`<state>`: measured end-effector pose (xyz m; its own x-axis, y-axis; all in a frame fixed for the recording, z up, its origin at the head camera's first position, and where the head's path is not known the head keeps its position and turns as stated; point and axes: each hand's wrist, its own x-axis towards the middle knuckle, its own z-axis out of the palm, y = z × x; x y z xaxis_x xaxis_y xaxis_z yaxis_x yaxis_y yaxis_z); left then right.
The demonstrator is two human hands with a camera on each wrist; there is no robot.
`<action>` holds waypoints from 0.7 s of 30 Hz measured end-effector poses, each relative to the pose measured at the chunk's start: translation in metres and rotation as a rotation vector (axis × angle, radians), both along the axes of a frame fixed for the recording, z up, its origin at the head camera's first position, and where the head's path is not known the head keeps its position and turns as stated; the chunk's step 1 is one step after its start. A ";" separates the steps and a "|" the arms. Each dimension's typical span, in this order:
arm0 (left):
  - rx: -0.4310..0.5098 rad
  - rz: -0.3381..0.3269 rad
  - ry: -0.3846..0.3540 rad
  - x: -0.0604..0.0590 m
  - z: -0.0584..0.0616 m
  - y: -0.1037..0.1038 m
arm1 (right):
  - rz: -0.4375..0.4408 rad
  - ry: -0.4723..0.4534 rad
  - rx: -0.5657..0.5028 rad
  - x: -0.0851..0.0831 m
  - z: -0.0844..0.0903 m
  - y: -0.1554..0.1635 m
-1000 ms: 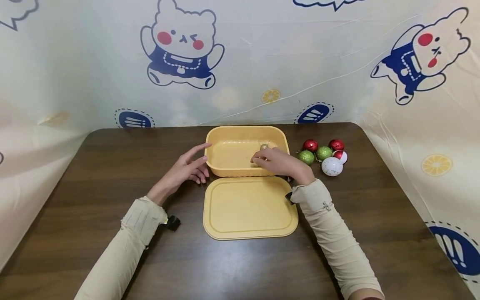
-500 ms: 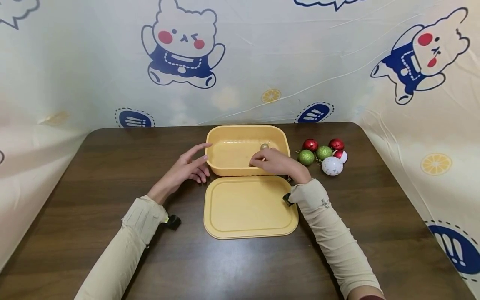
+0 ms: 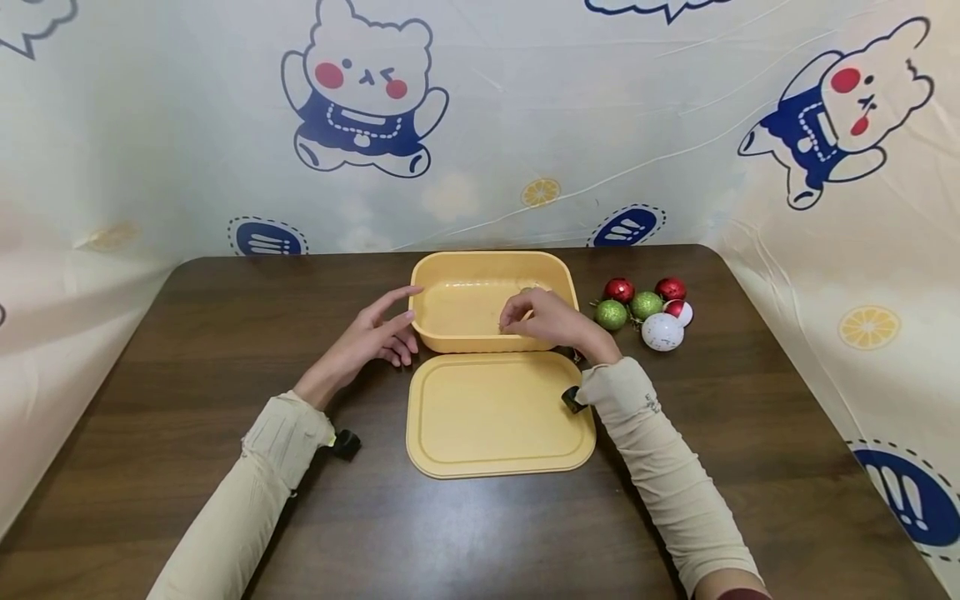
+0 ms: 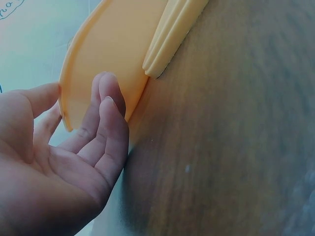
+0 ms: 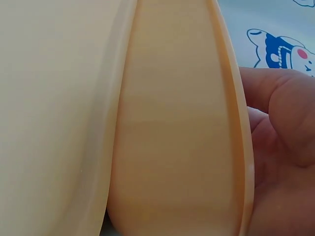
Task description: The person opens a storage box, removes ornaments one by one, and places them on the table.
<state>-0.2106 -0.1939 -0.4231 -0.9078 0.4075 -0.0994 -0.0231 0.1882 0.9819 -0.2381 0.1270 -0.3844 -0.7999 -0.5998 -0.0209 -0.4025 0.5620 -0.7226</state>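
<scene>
The yellow plastic box (image 3: 457,304) stands open at the centre of the frame on the dark wood tabletop (image 3: 187,350). Its matching lid (image 3: 498,414) lies flat just below it in the frame, the two edges touching or nearly so.

The right hand (image 3: 551,323) reaches over the box's near rim at the right-hand end, with the fingers curled downward inside the box. Whether the fingers pinch anything cannot be told: the back of the hand hides what lies under them. In the right wrist view the palm (image 5: 280,147) sits close against the outside of the box wall (image 5: 177,123).

The left hand (image 3: 371,337) rests on the tabletop at the left end of the box. Its fingers are straight and relaxed, the fingertips touching the box's left wall; it grips nothing. The left wrist view confirms the fingertips (image 4: 106,91) against the yellow wall.

A cluster of bauble ornaments (image 3: 645,308) lies right of the box, well clear of both hands: two red, two green, one white, and one red-and-white partly hidden.
</scene>
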 end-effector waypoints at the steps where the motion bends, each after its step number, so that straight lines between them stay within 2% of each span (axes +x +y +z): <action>1: 0.000 0.000 0.000 0.000 0.000 0.000 | 0.002 -0.003 -0.012 0.000 0.000 0.000; 7: 0.009 0.001 0.001 0.000 -0.001 0.000 | -0.007 -0.033 -0.073 0.000 0.000 0.001; 13: 0.016 0.000 0.002 0.000 -0.001 0.000 | -0.050 -0.084 -0.083 0.000 0.001 0.001; 21: 0.012 -0.003 0.010 0.000 -0.001 0.000 | -0.057 -0.045 -0.048 0.001 0.001 0.003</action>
